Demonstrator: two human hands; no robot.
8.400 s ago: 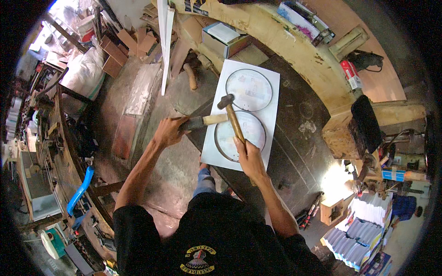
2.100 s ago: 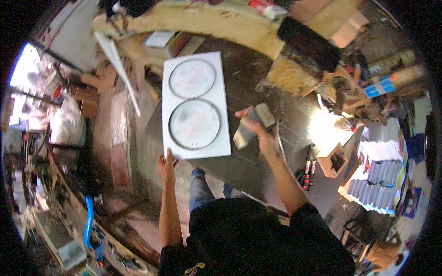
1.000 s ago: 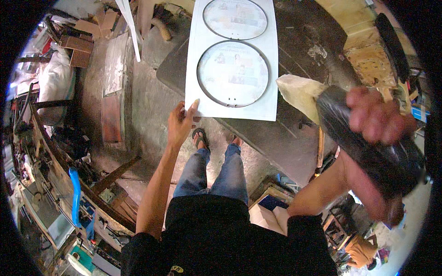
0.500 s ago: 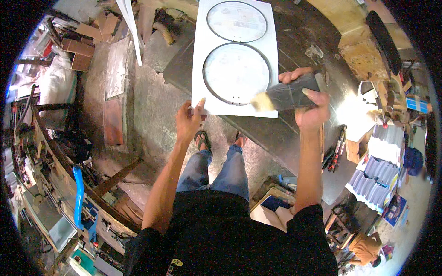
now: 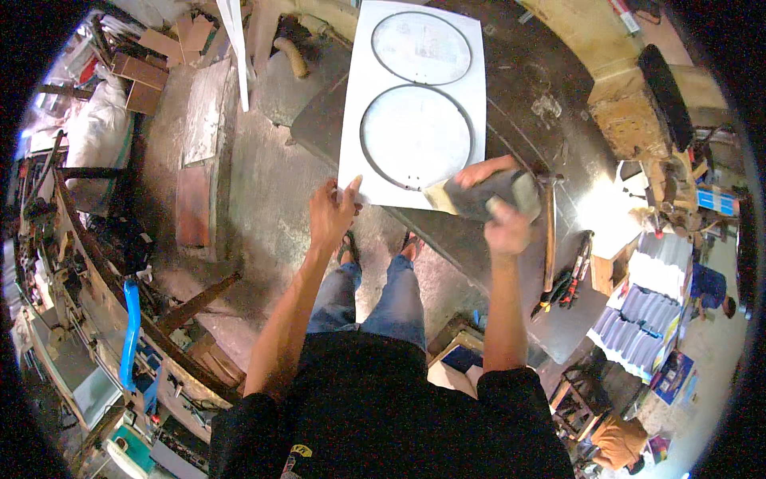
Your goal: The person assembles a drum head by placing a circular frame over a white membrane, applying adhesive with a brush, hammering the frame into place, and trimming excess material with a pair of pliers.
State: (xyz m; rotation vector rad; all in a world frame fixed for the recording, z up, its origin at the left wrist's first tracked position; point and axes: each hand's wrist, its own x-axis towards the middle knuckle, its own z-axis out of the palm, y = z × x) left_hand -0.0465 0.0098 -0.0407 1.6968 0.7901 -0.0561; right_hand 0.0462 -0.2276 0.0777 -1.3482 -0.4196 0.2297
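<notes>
A white sheet (image 5: 351, 152) lies over the dark tabletop, carrying two dark-rimmed circles, the nearer one (image 5: 416, 136) and the farther one (image 5: 421, 48). My left hand (image 5: 333, 211) pinches the sheet's near left corner, thumb on top. At the near right corner, my right hand (image 5: 508, 227) grips a broad dark tool (image 5: 479, 199) with a pale yellowish end. That end meets the sheet just below the nearer circle. Motion blurs the tool, so its exact kind is unclear. Fingers wrap its far side and the thumb presses from the near side.
Right of my right hand lie a wooden-handled hammer (image 5: 549, 239) and red-handled hand tools (image 5: 570, 279). Stacked grey-and-white bundles (image 5: 642, 307) stand farther right. At left are a blue curved bar (image 5: 130, 335), a white sack (image 5: 100, 136) and cardboard boxes (image 5: 140, 72). A person in orange (image 5: 618, 441) is at lower right.
My right hand has shifted left and nearer to me with the dark tool, uncovering the hammer. The left hand keeps its hold on the sheet's corner. The whole view has shifted slightly.
</notes>
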